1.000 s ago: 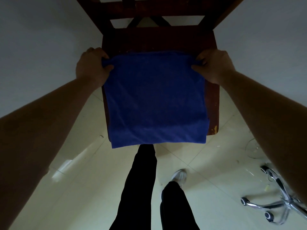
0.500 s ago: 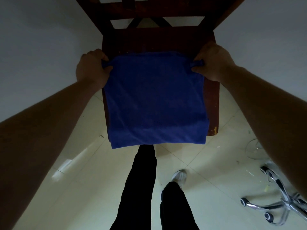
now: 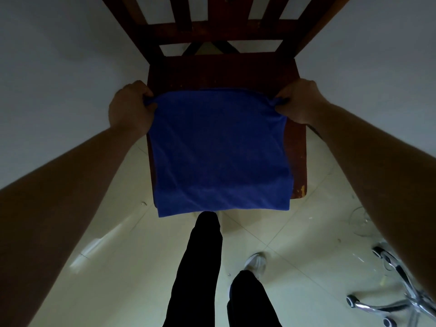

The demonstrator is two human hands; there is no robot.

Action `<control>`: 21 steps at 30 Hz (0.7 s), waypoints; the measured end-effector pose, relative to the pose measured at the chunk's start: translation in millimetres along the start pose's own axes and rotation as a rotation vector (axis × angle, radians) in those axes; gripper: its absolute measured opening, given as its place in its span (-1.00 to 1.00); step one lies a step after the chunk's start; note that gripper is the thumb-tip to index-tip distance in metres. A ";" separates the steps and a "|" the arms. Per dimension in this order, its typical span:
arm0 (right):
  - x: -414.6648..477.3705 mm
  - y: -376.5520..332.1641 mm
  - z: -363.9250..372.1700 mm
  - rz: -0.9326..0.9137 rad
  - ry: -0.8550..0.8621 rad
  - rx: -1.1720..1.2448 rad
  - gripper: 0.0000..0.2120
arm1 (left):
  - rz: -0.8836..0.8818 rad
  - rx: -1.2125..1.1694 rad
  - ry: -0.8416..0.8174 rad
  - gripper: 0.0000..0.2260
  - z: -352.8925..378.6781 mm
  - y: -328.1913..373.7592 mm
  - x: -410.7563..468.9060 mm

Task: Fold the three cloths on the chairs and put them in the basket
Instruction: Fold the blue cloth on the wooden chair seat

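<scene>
A blue cloth (image 3: 219, 152) lies spread over the seat of a dark red wooden chair (image 3: 224, 69), its near edge hanging a little past the seat's front. My left hand (image 3: 129, 107) pinches the cloth's far left corner. My right hand (image 3: 298, 101) pinches the far right corner. Both corners are bunched in the fingers and lifted slightly off the seat. The far strip of the seat is bare wood. No basket and no other cloth is in view.
The chair's slatted back (image 3: 221, 22) stands against a pale wall. My dark-trousered legs (image 3: 200, 267) and a white shoe (image 3: 256, 263) are on the cream tiled floor below the seat. A chrome swivel-chair base with castors (image 3: 387, 303) sits at the lower right.
Both hands have kept their grip on the far corners and drawn them slightly toward me, so more bare seat shows behind the cloth. The view has tilted a little.
</scene>
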State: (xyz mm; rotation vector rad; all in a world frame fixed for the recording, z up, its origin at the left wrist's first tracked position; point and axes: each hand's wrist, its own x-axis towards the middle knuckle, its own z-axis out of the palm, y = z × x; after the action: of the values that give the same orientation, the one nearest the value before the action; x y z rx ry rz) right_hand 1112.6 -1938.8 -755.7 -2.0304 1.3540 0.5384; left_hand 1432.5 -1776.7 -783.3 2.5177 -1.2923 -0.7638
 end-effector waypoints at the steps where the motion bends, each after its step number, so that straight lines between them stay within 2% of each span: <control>1: -2.9 -0.3 -2.1 0.005 0.004 0.007 -0.72 | 0.005 0.005 0.002 -0.78 -2.2 0.6 -2.0; 4: -17.0 -3.3 -15.4 0.039 0.107 0.134 -0.70 | 0.037 0.001 0.016 -0.73 -13.9 2.6 -9.8; 7: -35.0 -1.4 -32.5 0.059 0.244 0.366 -0.51 | 0.061 0.061 0.015 -0.73 -31.8 5.5 -21.1; 8: -42.3 0.5 -38.1 0.062 0.230 0.363 -0.50 | 0.070 0.074 0.018 -0.73 -39.0 6.5 -25.6; 11: -75.5 6.8 -62.6 0.054 0.157 0.169 -0.65 | 0.151 0.044 0.037 -0.77 -70.2 15.6 -47.1; 16: -141.7 5.2 -108.9 0.063 0.163 0.287 -0.60 | 0.273 0.036 0.112 -0.80 -125.7 48.3 -95.1; 18: -166.9 -0.5 -124.4 0.019 0.256 0.340 -0.65 | 0.290 0.043 0.187 -0.81 -148.1 61.0 -114.8; 21: -197.9 -9.8 -146.9 -0.097 0.533 0.451 -0.76 | 0.327 -0.001 0.334 -0.83 -178.7 76.6 -132.6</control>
State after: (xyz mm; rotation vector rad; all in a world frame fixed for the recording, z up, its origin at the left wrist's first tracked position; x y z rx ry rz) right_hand 1043.5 -1907.3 -521.1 -1.9023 1.4907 -0.3584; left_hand 1411.1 -1724.2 -554.9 2.2233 -1.5165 -0.2600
